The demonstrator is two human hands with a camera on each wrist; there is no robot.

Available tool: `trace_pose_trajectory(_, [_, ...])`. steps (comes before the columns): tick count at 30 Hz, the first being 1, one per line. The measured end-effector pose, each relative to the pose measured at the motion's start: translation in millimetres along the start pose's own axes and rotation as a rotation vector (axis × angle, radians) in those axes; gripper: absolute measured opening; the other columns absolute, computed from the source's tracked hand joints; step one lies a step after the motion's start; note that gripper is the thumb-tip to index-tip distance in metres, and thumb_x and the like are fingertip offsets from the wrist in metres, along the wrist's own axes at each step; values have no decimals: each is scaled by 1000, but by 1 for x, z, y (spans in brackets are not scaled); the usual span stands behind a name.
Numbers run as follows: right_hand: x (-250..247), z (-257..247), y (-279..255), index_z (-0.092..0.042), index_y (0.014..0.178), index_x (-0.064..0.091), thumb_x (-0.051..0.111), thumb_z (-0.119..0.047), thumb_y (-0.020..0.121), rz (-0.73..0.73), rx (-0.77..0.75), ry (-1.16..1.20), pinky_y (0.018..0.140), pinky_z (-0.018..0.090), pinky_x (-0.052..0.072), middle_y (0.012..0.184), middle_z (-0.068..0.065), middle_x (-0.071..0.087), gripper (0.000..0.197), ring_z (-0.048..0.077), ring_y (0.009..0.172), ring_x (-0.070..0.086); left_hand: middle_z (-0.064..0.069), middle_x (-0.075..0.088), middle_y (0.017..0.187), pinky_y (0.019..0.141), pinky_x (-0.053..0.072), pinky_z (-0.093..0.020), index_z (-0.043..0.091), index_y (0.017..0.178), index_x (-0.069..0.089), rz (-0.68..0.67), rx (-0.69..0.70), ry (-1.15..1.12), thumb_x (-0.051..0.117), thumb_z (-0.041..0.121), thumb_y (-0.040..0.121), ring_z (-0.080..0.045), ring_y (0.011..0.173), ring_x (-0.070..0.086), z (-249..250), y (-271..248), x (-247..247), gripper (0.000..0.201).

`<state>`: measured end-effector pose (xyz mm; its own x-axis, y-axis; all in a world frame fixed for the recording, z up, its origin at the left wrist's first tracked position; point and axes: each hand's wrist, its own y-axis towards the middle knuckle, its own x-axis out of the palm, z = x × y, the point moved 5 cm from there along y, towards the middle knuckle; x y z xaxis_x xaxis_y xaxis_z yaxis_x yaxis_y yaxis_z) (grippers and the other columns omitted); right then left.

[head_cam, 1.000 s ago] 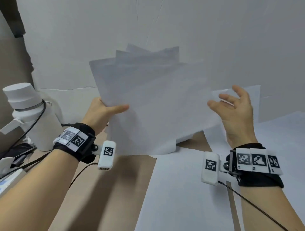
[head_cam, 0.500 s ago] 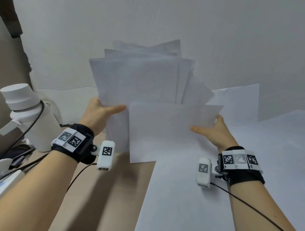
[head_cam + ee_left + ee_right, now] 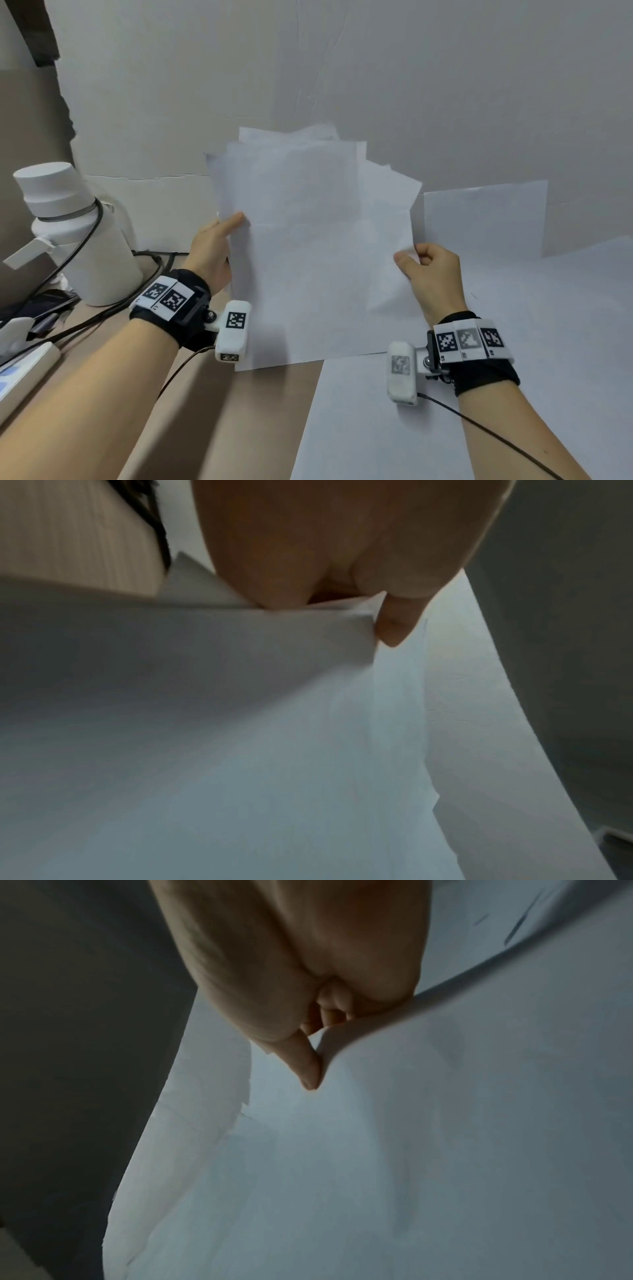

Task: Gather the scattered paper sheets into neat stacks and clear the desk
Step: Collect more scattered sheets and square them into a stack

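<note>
Holding a loose bundle of paper sheets (image 3: 308, 246) upright in the air, mid-desk, between both hands; that's the whole picture rn. Long axis runs roughly vertical, bottom edge hanging just above the desk top, top edges fanned out and uneven w/ several corners poking past each other at upper right.

Left hand (image 3: 214, 253) grips the left edge about halfway up: thumb on the front face, fingers curled behind. Left wrist view shows the thumb (image 3: 397, 620) pressed on the sheet edges, which sit staggered, not flush. Right hand (image 3: 428, 274) pinches the right edge a bit lower, fingers curled round it; in the right wrist view the thumb (image 3: 304, 1064) nips the front sheet, which bows outward there. So bundle lies between the grips, each hand equally near, one per long side.

Judgement: next move is prob. squaring, i.e. tapping the bottom edge down on the desk, so grips need to loosen enough for sheets to slide level. Risk: back sheets slipping out sideways, since they look loosely caught.

Below: brown desk (image 3: 212, 428) at left, big white sheet (image 3: 411, 428) covering the right part. Another sheet (image 3: 486, 219) leans against the white wall (image 3: 411, 85) behind the right hand, not yet gathered. At left a white bottle (image 3: 78, 240) w/ black cables (image 3: 89, 318) round it; well apart from the bundle. Room to set down looks fine centre-right.
</note>
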<state>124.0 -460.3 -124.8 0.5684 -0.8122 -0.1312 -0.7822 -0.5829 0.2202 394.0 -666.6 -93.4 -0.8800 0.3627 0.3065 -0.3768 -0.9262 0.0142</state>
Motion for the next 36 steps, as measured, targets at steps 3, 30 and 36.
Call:
trace_pose_trajectory(3, [14,-1,-5,-16,85,70,72,-15,87,-11,10,-19,82,43,57,83,10,74,3,25,81,69,-2,76,112,91,55,-36,18,122,66,-84,-21,113,76,36,85,-20,104,72,-10,1,-11,41])
trace_pose_trajectory(30, [-39,52,-44,-6,85,62,67,-11,87,-165,398,-366,68,32,43,78,14,56,8,26,74,57,-18,72,117,69,61,-41,4,123,65,-336,-525,349,67,7,94,-35,94,74,-81,-57,-19,30])
trace_pose_trajectory(36, [-31,24,-49,-9,71,49,61,-22,87,-255,415,-674,56,26,37,67,6,51,24,23,62,50,-20,74,109,88,56,-52,9,113,66,-357,-414,402,64,-13,87,-40,97,71,-83,-62,-22,34])
